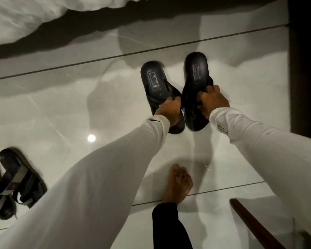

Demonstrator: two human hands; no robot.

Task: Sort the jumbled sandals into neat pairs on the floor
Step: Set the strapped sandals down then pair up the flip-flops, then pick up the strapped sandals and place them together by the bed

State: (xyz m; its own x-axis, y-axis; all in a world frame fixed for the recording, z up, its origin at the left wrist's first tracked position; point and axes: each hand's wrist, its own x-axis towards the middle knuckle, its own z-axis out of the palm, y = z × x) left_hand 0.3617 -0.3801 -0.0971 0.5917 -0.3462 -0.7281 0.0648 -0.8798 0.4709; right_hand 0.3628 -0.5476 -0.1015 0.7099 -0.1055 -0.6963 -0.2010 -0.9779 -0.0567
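Two black slide sandals lie side by side on the glossy white tile floor, heels pointing away from me. My left hand [170, 109] grips the strap of the left black sandal [153, 80]. My right hand [213, 100] grips the strap of the right black sandal [196, 72]. Their toe ends are partly hidden under my hands and white sleeves. At the left edge lies a pair of dark strap sandals with grey bands [16, 178], one partly cut off by the frame.
My bare foot [178, 184] stands on the tiles just below the black sandals. White bedding [34, 15] hangs along the top. A dark wooden post [303, 69] rises at the right, and a brown wooden edge [253, 221] sits at the lower right.
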